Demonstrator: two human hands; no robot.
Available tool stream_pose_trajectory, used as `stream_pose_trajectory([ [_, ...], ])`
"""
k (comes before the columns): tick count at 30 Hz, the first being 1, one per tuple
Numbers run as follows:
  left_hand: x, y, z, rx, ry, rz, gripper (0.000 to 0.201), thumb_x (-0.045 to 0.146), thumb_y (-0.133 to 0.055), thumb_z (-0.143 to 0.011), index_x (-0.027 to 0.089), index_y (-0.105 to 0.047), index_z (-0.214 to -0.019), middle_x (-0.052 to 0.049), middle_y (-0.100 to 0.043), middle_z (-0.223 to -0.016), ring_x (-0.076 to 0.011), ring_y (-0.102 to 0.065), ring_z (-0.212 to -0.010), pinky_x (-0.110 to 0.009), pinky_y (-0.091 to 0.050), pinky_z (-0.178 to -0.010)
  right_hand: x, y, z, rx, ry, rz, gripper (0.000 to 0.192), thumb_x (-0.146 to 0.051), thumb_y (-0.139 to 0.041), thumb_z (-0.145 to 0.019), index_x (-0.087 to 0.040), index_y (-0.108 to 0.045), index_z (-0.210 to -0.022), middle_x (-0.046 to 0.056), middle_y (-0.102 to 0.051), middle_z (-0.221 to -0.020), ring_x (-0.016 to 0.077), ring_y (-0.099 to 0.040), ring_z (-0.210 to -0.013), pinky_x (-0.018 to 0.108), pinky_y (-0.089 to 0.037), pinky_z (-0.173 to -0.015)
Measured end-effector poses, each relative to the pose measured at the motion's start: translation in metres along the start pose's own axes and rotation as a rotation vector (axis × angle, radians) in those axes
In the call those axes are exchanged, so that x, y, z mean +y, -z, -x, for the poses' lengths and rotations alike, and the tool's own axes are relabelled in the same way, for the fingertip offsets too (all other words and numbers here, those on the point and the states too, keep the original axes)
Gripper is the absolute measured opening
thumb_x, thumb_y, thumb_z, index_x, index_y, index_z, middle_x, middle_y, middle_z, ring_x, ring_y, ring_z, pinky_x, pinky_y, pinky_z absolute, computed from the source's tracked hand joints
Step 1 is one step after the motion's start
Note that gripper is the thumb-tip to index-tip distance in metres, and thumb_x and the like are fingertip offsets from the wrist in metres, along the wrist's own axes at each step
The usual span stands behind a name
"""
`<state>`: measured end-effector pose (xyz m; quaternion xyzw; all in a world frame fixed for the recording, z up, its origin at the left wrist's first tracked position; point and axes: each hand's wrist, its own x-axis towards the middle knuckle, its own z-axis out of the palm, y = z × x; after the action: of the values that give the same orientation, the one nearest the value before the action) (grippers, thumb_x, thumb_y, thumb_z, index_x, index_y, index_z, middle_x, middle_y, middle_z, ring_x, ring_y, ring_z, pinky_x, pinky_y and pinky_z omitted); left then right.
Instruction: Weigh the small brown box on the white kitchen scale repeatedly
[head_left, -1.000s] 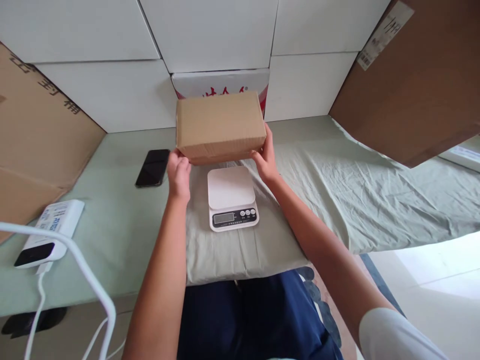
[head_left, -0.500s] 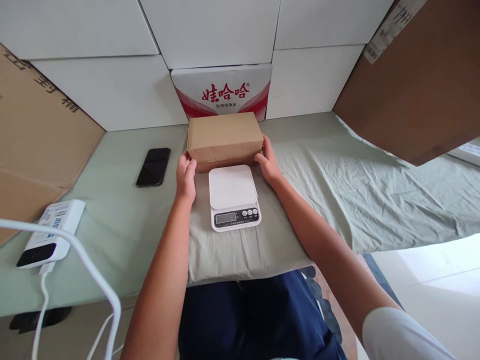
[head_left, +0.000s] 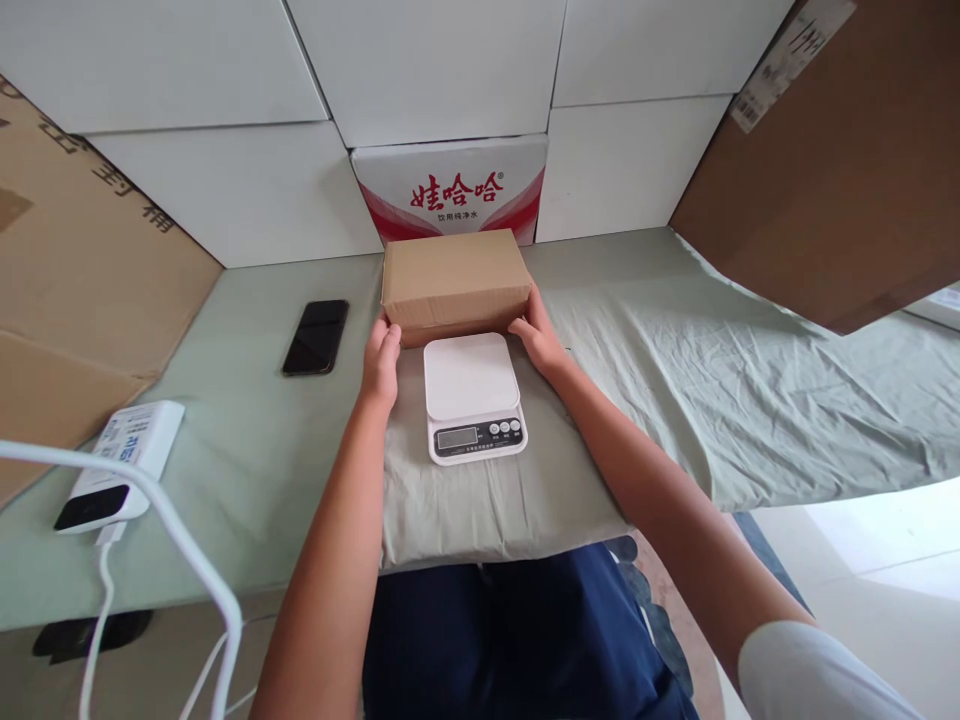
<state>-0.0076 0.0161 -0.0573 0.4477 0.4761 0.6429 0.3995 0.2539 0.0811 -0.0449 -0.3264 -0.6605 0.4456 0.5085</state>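
Right now everything hangs around the white scale, so take it as the marker. Far to its left a white power bank lies by the table's near edge, cable trailing off, and a dark phone rests flat, closer in but well apart from the scale. Next, the left hand, just left of the scale's far corner, fingers curled loosely against the left end of the cardboard box. That box sits directly behind the scale, touching or nearly touching its back edge, long axis running left to right, so each hand takes one short end. Whether it rests fully on the cloth or is a shade lifted, I cannot tell. Behind the box stands a red-and-white printed carton, close enough to leave little room rearward. On the scale's right, the right hand presses the box's right end, thumb up the side, fingers half open. Both hands sit about equally near. Further right, rumpled green cloth spreads open, with a big brown carton leaning above it.
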Motion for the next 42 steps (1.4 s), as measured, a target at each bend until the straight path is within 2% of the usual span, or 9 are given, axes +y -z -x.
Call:
stream_pose_trajectory([
  [4, 0.002, -0.001, -0.007, 0.028, -0.017, 0.036, 0.08, 0.087, -0.057, -0.078, 0.026, -0.066, -0.13, -0.013, -0.055, -0.157, -0.0318, -0.041, -0.156, -0.05, -0.029, -0.128, -0.002, -0.003, 0.001, -0.003, 0.065, 0.067, 0.095, -0.046, -0.068, -0.08, -0.029, -0.023, -0.163, 0.004, -0.028, -0.174, 0.0331, -0.028, -0.161, 0.056, -0.039, -0.128],
  [8, 0.021, -0.003, 0.0, -0.015, -0.213, 0.016, 0.083, 0.086, -0.052, -0.083, 0.024, -0.065, -0.136, -0.015, -0.058, -0.154, -0.0342, -0.044, -0.154, -0.052, -0.029, -0.128, -0.015, 0.003, 0.003, 0.037, 0.244, 0.161, 0.098, -0.07, -0.06, -0.086, -0.032, -0.017, -0.164, 0.004, -0.022, -0.176, 0.0329, -0.025, -0.163, 0.055, -0.035, -0.131],
  [13, 0.044, -0.002, 0.063, -0.019, -0.344, -0.064, 0.081, 0.08, -0.051, -0.088, 0.024, -0.059, -0.148, -0.012, -0.056, -0.157, -0.0343, -0.038, -0.157, -0.049, -0.03, -0.129, -0.037, 0.011, 0.039, 0.063, 0.353, 0.234, 0.093, -0.078, -0.058, -0.086, -0.036, -0.024, -0.162, 0.005, -0.028, -0.173, 0.0365, -0.025, -0.163, 0.058, -0.027, -0.134],
  [17, 0.044, -0.002, 0.121, -0.024, -0.296, -0.101, 0.086, 0.08, -0.049, -0.089, 0.022, -0.054, -0.153, -0.015, -0.053, -0.159, -0.0377, -0.039, -0.156, -0.05, -0.034, -0.127, -0.038, 0.007, 0.089, 0.12, 0.251, 0.147, 0.082, -0.071, -0.06, -0.09, -0.039, -0.029, -0.16, 0.004, -0.033, -0.17, 0.0338, -0.032, -0.16, 0.058, -0.031, -0.132],
  [20, 0.041, -0.003, 0.141, -0.049, -0.264, -0.09, 0.086, 0.078, -0.049, -0.09, 0.02, -0.053, -0.154, -0.017, -0.055, -0.157, -0.0388, -0.042, -0.154, -0.051, -0.036, -0.126, -0.038, 0.004, 0.113, 0.148, 0.187, 0.107, 0.08, -0.066, -0.062, -0.091, -0.04, -0.03, -0.159, 0.003, -0.033, -0.17, 0.0329, -0.032, -0.159, 0.059, -0.03, -0.133],
  [24, 0.038, -0.001, 0.143, -0.058, -0.244, -0.071, 0.084, 0.077, -0.049, -0.091, 0.022, -0.052, -0.155, -0.016, -0.055, -0.158, -0.0372, -0.042, -0.154, -0.05, -0.036, -0.126, -0.042, 0.003, 0.12, 0.152, 0.201, 0.131, 0.08, -0.065, -0.061, -0.091, -0.038, -0.03, -0.159, 0.005, -0.036, -0.168, 0.0341, -0.033, -0.157, 0.06, -0.03, -0.131],
  [33, 0.037, 0.003, 0.14, -0.002, -0.189, -0.075, 0.088, 0.08, -0.051, -0.088, 0.02, -0.054, -0.153, -0.018, -0.055, -0.158, -0.038, -0.042, -0.154, -0.051, -0.036, -0.125, -0.05, 0.0, 0.119, 0.106, 0.184, 0.211, 0.08, -0.072, -0.054, -0.093, -0.038, -0.027, -0.161, 0.008, -0.037, -0.167, 0.0363, -0.041, -0.15, 0.06, -0.047, -0.118],
  [38, 0.042, 0.001, 0.138, 0.016, -0.168, -0.089, 0.083, 0.078, -0.05, -0.089, 0.024, -0.055, -0.152, -0.016, -0.054, -0.159, -0.0368, -0.042, -0.154, -0.05, -0.035, -0.126, -0.054, 0.001, 0.119, 0.092, 0.157, 0.2, 0.079, -0.071, -0.055, -0.092, -0.042, -0.029, -0.16, 0.005, -0.036, -0.167, 0.0364, -0.039, -0.152, 0.06, -0.045, -0.12],
  [42, 0.043, 0.001, 0.136, 0.061, -0.181, -0.075, 0.085, 0.079, -0.05, -0.088, 0.025, -0.055, -0.152, -0.015, -0.048, -0.164, -0.0361, -0.04, -0.155, -0.049, -0.034, -0.126, -0.054, 0.003, 0.116, 0.178, 0.139, 0.166, 0.078, -0.071, -0.055, -0.092, -0.042, -0.028, -0.16, 0.006, -0.042, -0.163, 0.0379, -0.043, -0.15, 0.064, -0.041, -0.121],
])
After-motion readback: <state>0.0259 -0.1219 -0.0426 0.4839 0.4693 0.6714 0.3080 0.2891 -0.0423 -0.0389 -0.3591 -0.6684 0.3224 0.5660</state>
